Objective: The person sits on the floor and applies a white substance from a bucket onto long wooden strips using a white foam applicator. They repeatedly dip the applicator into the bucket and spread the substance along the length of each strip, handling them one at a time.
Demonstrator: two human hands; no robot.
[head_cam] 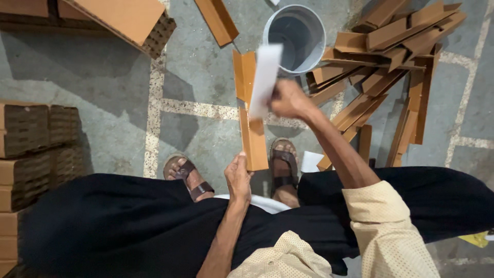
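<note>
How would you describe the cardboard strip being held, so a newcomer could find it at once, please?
Start at the grey bucket on the concrete floor. Just below it, the left hand grips one long brown angled cardboard strip upright; unlike the heaped strips rightwards, the right hand presses white paper against it.

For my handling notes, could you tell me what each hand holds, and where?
Left hand grips the long brown cardboard angle strip at its near end; right hand pinches the white paper strip.
</note>
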